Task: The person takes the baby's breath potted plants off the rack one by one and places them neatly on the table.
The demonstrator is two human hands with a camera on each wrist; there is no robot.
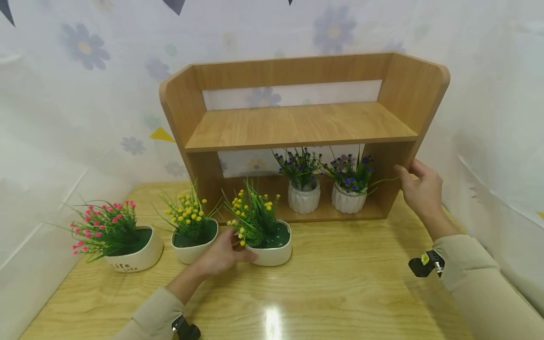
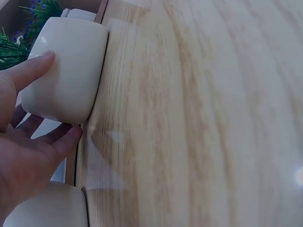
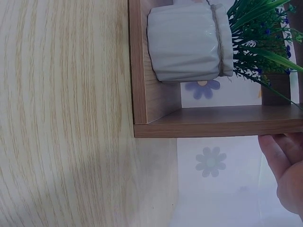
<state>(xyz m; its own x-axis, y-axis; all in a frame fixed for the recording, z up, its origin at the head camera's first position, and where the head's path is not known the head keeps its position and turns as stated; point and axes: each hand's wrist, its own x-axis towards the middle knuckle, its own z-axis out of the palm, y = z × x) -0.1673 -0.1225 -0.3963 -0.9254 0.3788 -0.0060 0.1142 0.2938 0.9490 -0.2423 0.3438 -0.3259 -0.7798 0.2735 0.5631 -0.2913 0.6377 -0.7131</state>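
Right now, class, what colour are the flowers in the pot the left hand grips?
Yellow flowers, clearest in the head view.

shelf [image 1: 297, 125]: matt wood | table [image 1: 348, 288]: glossy wood | cream pot [image 1: 274, 252]: smooth ceramic

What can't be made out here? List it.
- Head view: the print on the pink-flower pot is too small to read past "life".
- Left wrist view: the plant in the held pot is cut off by the edge.
- Right wrist view: most of the right hand is out of frame.
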